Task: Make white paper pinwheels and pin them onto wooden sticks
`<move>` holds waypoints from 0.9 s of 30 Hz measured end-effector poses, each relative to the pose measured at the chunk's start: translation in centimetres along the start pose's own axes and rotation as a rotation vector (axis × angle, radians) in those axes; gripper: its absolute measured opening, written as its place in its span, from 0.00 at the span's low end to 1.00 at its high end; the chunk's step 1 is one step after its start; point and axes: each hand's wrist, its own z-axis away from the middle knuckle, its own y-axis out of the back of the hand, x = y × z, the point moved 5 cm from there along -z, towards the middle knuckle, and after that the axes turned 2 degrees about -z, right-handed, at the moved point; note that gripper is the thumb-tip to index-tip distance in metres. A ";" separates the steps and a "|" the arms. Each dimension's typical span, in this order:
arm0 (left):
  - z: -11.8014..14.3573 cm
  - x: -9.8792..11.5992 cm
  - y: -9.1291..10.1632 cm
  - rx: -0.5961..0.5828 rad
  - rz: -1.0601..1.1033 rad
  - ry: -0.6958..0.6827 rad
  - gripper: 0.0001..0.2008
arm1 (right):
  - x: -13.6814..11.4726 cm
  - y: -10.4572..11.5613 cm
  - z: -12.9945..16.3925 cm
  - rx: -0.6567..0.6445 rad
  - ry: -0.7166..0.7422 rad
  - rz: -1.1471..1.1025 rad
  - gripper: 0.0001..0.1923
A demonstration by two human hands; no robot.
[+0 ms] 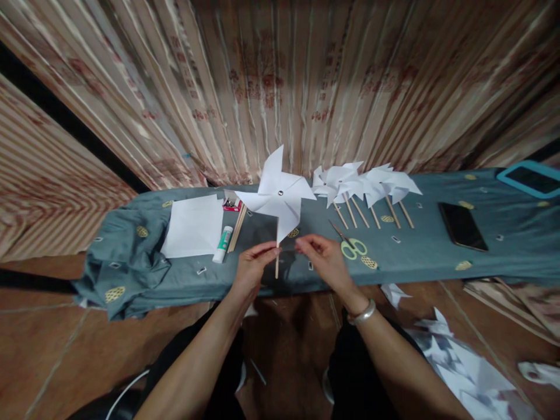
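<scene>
A white paper pinwheel [286,201] with a shiny pin at its centre stands upright before me on a thin wooden stick [277,269]. My left hand [254,265] is closed, pinching that stick below the blades. Just right of the stick is my right hand [326,259], its fingers loosely bent, apart from the stick and with nothing visible in them. Scissors with green handles [353,249] lie beyond the right hand. Left of the pinwheel are a glue stick [223,244], bare wooden sticks [237,229] and a small red box of pins [231,201].
Several white pinwheels [367,184] lie in a row at the back of the cloth-covered table [415,256]. White paper sheets [195,224] lie at left. At right are a black phone [462,226] and a blue-framed device [531,178]. Folded paper pieces [470,367] lie low at right.
</scene>
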 end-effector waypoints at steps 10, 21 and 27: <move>0.7 -1.9 -0.7 -0.126 -0.111 0.116 0.18 | 0.1 5.8 -2.4 0.251 0.232 0.275 0.26; 0.6 -1.9 -1.1 -0.118 -0.095 0.099 0.20 | 1.0 5.6 -2.4 0.195 0.179 0.037 0.21; 0.3 -1.9 -0.7 -0.079 -0.106 0.058 0.18 | 0.7 4.9 -2.0 0.266 0.007 -0.121 0.17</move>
